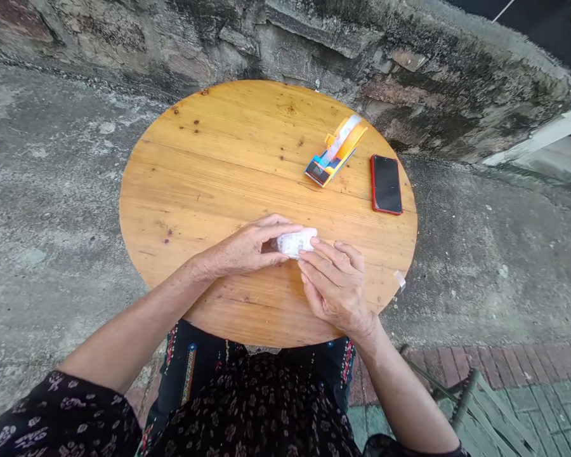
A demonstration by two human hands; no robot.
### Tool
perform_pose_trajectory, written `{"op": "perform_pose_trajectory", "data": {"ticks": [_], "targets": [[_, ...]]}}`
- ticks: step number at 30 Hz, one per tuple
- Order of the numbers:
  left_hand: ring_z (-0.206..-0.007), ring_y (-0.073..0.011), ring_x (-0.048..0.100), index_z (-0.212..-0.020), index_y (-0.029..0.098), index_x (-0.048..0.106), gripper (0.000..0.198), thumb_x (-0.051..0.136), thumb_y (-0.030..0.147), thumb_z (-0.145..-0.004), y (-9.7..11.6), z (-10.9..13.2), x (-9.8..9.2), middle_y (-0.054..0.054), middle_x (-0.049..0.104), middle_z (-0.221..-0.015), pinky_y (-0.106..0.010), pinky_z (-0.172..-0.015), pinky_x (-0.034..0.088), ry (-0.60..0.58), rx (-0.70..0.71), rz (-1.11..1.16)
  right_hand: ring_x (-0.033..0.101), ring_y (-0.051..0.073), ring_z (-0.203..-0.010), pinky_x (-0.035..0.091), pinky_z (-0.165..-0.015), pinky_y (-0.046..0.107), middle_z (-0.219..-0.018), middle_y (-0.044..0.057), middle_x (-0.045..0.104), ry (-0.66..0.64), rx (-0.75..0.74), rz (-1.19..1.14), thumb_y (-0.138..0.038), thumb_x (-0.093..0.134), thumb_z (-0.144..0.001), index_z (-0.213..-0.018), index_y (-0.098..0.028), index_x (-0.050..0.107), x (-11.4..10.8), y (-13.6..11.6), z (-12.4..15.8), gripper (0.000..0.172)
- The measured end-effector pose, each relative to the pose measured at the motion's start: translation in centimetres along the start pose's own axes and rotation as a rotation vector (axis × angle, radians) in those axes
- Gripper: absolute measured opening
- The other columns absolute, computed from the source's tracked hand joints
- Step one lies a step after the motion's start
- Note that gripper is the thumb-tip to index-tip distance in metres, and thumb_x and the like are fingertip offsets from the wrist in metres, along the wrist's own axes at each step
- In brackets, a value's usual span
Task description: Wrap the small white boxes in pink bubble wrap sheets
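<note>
A small white packet (295,243), seemingly wrapped in clear plastic with faint dark print, is between my hands near the front middle of the round wooden table (209,184). My left hand (250,247) grips its left end, thumb below and fingers along the top. From the right, my right hand (335,276) presses its fingertips on the packet's right end, the fingers bent and close together. The packet's underside is hidden. Beyond my hands stands an orange and blue tape dispenser (335,152) with a roll of tape in it.
A phone (387,184) in a red case lies at the table's right side. A short piece of clear tape (400,280) hangs on the right edge. Behind the table runs a stone wall (314,51). A green metal chair (480,406) stands at lower right.
</note>
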State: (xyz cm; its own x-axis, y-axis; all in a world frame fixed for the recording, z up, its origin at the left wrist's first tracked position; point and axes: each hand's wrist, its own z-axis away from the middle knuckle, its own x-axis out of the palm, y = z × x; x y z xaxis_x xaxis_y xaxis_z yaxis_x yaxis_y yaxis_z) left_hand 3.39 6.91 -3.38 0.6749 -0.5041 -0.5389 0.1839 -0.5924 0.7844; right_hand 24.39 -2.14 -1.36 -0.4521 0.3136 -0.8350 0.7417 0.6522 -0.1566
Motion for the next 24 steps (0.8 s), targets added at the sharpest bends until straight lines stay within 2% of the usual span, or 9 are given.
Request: {"op": "perform_pose_trajectory", "data": {"ticks": [4,7,10,12,14,18,24], "targets": [[-0.118,-0.0212,0.053,-0.137,0.027,0.048,0.053,0.063,0.024,-0.087,0.5,0.0,-0.1,-0.009,0.055,-0.128,-0.040,-0.101,0.044,-0.028,-0.036,-0.018,0.060,0.025,-0.116,0.041,-0.098,0.046,-0.109,0.002,0.073,0.086,0.064,-0.032,-0.010,0.063,-0.080,-0.103,-0.023,0.065,-1.0,-0.2,0.8,0.027],[-0.122,-0.0219,0.050,-0.137,0.027,0.048,0.054,0.065,0.023,-0.085,0.5,0.1,-0.1,-0.009,0.053,-0.130,-0.041,-0.105,0.042,-0.012,-0.046,-0.050,0.062,0.023,-0.108,0.046,-0.092,0.045,-0.110,0.005,0.070,0.176,0.217,-0.084,-0.009,0.061,-0.081,-0.107,-0.024,0.063,-1.3,0.3,1.1,0.030],[-0.123,-0.0227,0.049,-0.136,0.028,0.049,0.054,0.066,0.025,-0.085,0.5,0.2,0.0,-0.008,0.051,-0.132,-0.041,-0.106,0.040,0.001,-0.050,-0.072,0.058,0.024,-0.113,0.048,-0.094,0.046,-0.123,0.010,0.062,0.148,0.409,-0.214,-0.014,0.056,-0.087,-0.124,-0.024,0.055,-0.7,1.3,0.8,0.038],[-0.120,-0.0225,0.051,-0.136,0.029,0.049,0.054,0.066,0.027,-0.085,0.5,0.2,0.1,-0.007,0.054,-0.129,-0.040,-0.103,0.042,0.003,-0.047,-0.072,0.057,0.023,-0.115,0.050,-0.093,0.047,-0.128,0.012,0.058,0.108,0.477,-0.322,-0.017,0.052,-0.091,-0.133,-0.025,0.048,0.0,2.0,0.3,0.043],[-0.115,-0.0219,0.054,-0.137,0.028,0.049,0.054,0.066,0.028,-0.085,0.5,0.3,0.1,-0.007,0.057,-0.124,-0.039,-0.100,0.045,0.009,-0.048,-0.064,0.058,0.022,-0.111,0.052,-0.091,0.045,-0.127,0.011,0.057,0.091,0.481,-0.401,-0.018,0.049,-0.093,-0.134,-0.027,0.048,0.8,2.5,-0.3,0.041],[-0.115,-0.0216,0.054,-0.136,0.027,0.049,0.052,0.065,0.027,-0.086,0.5,0.3,0.2,-0.008,0.058,-0.123,-0.039,-0.099,0.045,0.022,-0.043,-0.037,0.059,0.019,-0.108,0.051,-0.092,0.042,-0.114,0.007,0.060,0.093,0.420,-0.460,-0.018,0.047,-0.095,-0.121,-0.028,0.060,1.9,2.3,-0.9,0.031],[-0.118,-0.0218,0.053,-0.136,0.027,0.050,0.050,0.063,0.026,-0.087,0.4,0.2,0.5,-0.008,0.057,-0.127,-0.039,-0.100,0.045,0.024,-0.005,-0.014,0.059,0.019,-0.103,0.052,-0.087,0.038,-0.114,0.008,0.060,0.137,0.350,-0.366,-0.012,0.045,-0.093,-0.118,-0.024,0.062,2.9,1.4,-0.4,0.032]]}}
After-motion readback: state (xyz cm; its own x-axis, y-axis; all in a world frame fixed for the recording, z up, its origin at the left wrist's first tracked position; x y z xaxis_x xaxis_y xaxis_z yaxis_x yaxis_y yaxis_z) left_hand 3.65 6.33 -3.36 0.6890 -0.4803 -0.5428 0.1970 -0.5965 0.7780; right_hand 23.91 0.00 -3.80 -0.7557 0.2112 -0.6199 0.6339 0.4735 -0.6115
